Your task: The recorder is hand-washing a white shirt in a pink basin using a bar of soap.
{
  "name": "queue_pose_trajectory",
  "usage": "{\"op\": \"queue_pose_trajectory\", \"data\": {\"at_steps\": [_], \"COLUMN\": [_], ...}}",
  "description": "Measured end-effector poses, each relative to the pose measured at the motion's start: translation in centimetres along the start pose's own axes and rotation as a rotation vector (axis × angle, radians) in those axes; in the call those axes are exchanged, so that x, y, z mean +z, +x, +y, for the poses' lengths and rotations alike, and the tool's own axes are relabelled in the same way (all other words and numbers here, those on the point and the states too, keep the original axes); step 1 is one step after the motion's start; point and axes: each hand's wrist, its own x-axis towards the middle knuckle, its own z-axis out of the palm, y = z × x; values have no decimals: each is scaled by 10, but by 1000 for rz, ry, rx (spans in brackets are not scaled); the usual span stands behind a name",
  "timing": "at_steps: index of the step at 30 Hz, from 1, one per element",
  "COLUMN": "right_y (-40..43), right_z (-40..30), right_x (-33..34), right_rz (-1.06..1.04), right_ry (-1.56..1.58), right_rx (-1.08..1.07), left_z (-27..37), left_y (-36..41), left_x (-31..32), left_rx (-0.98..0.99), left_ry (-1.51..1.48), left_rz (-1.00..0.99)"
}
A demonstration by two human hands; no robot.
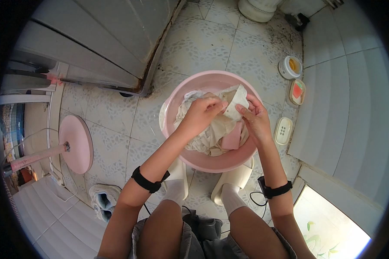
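A pink plastic basin (214, 165) stands on the tiled floor between my feet. Crumpled off-white cloth (207, 137) lies in it, one part raised over the basin. My right hand (256, 118) grips the raised edge of this cloth between thumb and fingers. Close beside it on the left, my left hand (206, 111) pinches another part of the same cloth with bent fingertips. Below my right hand, a pink block (231, 137), perhaps soap or a brush, rests on the cloth inside the basin.
Along the right wall stand a round tub (290, 68), a dish with coloured soap (297, 92) and a white soap dish (283, 130). A pink round stand base (76, 144) and sneakers (105, 200) are left. A grey cabinet-like unit (116, 39) stands upper left.
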Motion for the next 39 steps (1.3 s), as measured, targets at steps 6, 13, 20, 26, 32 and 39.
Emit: {"op": "queue_pose_trajectory", "data": {"at_steps": [6,13,20,26,32,39], "right_y": [-1,-1,1,3,4,-7], "right_z": [3,5,5,15,17,16], "right_x": [0,0,-1,-11,-4,31], "right_rz": [-2,6,70,39,161,193], "right_ry": [8,-28,49,24,-93,-147], "right_rx": [10,-14,-43,-32,-64,-134], "left_z": [-4,-12,-21,-16,-16,-20], "left_y": [1,-1,1,-3,-3,-2], "left_x": [4,3,7,11,6,16], "left_rx": [-2,13,23,60,-20,98], "left_ry": [-449,-251,-357,-143,-54,-103], "left_rz": [-91,-160,-105,-147,15,131]}}
